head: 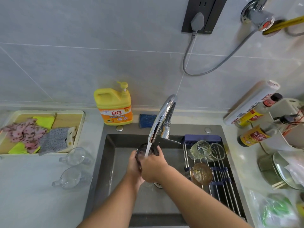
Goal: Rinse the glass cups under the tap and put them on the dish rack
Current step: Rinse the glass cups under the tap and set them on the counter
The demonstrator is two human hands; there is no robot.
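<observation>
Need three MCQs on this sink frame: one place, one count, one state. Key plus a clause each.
1. Where does the dish rack sit?
A. Across the right part of the sink
B. On the counter left of it
C. Hung on the wall

2. How many cups lie on the rack?
A. One
B. Three
C. Five

3. What is the tap doing?
A. Shut off
B. Running into the dark cup
C. Spraying the rack

Key:
1 A: its bars span the basin's right side.
2 B: two clear cups and one amber cup lie there.
3 B: a white stream falls into the cup, which the left hand and right hand both grip.
</observation>
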